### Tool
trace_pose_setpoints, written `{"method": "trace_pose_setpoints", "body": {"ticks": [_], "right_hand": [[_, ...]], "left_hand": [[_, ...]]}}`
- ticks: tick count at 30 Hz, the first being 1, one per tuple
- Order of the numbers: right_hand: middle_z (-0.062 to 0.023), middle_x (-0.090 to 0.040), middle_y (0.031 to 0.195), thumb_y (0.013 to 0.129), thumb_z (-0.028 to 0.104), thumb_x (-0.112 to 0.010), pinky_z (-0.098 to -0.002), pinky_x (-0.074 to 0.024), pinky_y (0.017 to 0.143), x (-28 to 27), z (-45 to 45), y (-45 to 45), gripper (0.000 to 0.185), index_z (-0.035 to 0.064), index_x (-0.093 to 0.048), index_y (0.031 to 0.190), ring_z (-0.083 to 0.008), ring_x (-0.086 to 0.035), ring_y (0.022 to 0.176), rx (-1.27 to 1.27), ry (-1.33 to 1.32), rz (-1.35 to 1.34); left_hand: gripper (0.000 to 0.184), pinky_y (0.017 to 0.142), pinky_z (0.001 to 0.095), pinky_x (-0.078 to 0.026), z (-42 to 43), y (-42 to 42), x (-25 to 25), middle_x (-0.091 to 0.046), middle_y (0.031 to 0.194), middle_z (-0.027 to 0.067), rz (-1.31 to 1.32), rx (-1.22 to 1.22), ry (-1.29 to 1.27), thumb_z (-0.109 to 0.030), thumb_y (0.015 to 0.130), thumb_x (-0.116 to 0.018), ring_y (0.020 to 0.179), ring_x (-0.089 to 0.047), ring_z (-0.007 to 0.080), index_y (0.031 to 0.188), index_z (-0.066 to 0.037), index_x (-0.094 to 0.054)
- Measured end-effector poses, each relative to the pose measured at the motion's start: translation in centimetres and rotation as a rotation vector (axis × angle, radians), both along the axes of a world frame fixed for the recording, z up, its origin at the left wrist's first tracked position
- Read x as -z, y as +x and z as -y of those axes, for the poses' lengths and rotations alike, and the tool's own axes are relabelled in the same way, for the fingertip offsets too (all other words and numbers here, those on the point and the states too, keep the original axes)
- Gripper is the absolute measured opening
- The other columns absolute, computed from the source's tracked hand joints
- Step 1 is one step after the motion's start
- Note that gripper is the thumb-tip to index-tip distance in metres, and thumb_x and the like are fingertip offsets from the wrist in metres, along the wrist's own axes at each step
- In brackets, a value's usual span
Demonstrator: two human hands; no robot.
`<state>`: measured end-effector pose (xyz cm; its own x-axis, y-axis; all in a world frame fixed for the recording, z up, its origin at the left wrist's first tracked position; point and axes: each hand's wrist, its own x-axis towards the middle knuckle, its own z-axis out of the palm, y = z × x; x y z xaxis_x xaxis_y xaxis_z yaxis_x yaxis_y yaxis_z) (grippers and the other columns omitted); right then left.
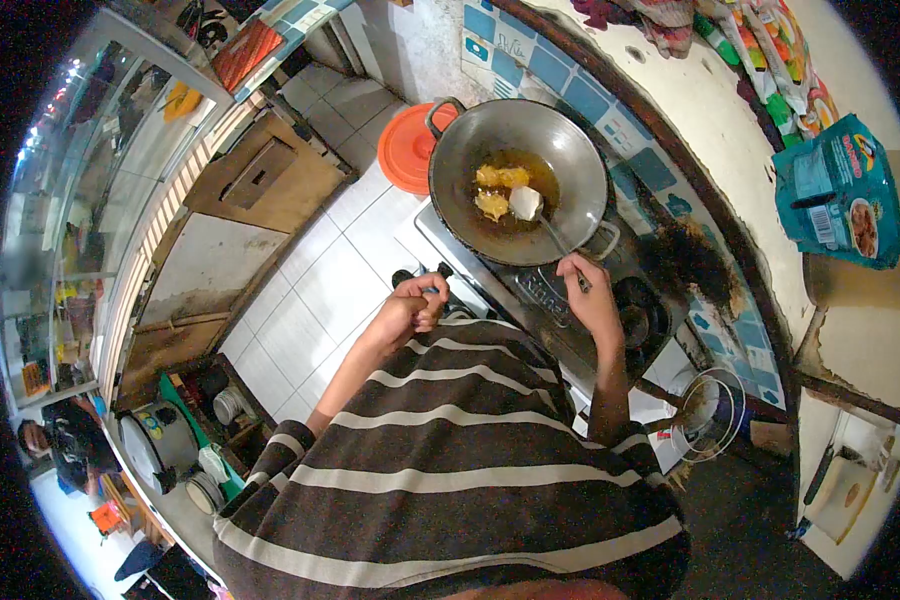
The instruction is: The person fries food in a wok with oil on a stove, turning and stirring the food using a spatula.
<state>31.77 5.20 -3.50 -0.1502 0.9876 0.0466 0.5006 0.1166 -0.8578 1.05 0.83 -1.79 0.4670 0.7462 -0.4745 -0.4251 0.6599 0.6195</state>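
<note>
A metal wok (pixel 580 150) with two loop handles sits on the black stove (pixel 535 290), some oil in its bottom. Golden fried pieces (pixel 502 177) lie in the oil. My right hand (pixel 588 290) is closed on the handle of a spatula (pixel 526 203), whose pale blade rests in the wok beside the pieces. My left hand (pixel 417 304) is in front of my striped shirt, near the stove's front edge, its fingers curled in; whether it holds anything is hidden.
An orange lid (pixel 402 148) is left of the wok. The second burner (pixel 638 315) lies right of my right hand. A teal packet (pixel 838 195) is on the ledge at the right. Pots (pixel 160 447) stand lower left, and a person (pixel 70 445) is beyond them.
</note>
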Motion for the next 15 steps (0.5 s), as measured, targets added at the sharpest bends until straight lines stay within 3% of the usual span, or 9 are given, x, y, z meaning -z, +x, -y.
{"method": "trace_pose_setpoints", "body": {"ticks": [9, 15], "right_hand": [[-0.0067, -0.055, 0.074, 0.094, 0.013, -0.047, -0.029, -0.043, 0.072, -0.6, -2.1, -1.1, 0.018, -0.001, -0.053, 0.084, -0.0182, -0.053, 0.07, 0.086, 0.048, 0.021], [-0.0102, -0.058, 0.08, 0.096, 0.018, -0.047, -0.0311, -0.0442, 0.074, 1.7, -3.8, -2.2, 0.021, -0.0006, -0.054, 0.088, -0.0218, -0.056, 0.076, -0.017, 0.062, -0.011]], "left_hand": [[0.027, 0.042, 0.0212, -0.021, 1.4, -0.8, 0.5, -0.035, 0.056, -0.0046, 0.023, -0.144, 0.014, 0.01, 0.07, -0.036, 0.046, -0.028, 0.0055, 0.089, -0.003, -0.049], [0.028, 0.042, 0.022, -0.021, 4.4, -1.2, 1.3, -0.037, 0.053, -0.0034, -0.022, -0.265, -0.001, 0.01, 0.069, -0.036, 0.045, -0.027, 0.0058, 0.09, -0.003, -0.049]]}}
